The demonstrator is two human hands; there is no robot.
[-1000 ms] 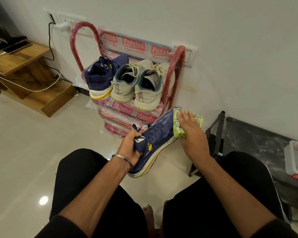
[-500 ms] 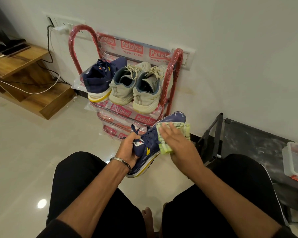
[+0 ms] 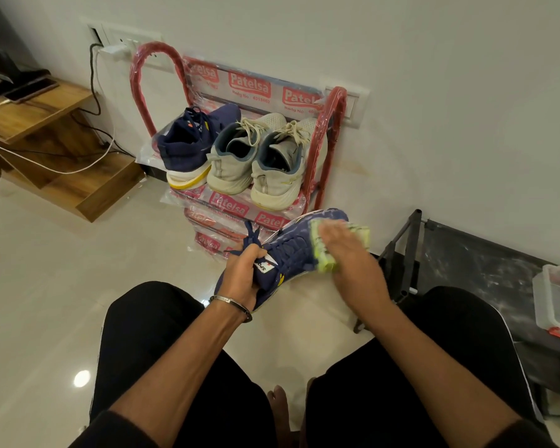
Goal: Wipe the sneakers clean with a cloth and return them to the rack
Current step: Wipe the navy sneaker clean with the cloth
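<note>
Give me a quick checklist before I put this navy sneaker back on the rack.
1. Left hand grips the held navy sneaker at its heel: ok.
2. Green cloth under the right hand against the shoe: ok.
3. Sneaker fully wiped: cannot tell, image blurred.
4. Free slot on the red rack's top shelf: not ok, three shoes fill it.
5. Lower shelves free: cannot tell.

Black trousers (image 3: 162,344); bare forearms (no sleeves); silver bangle (image 3: 230,303) on left wrist.

three sneakers (image 3: 236,153) on rack (image 3: 324,147) top; fourth sneaker (image 3: 291,250) before rack.
</note>
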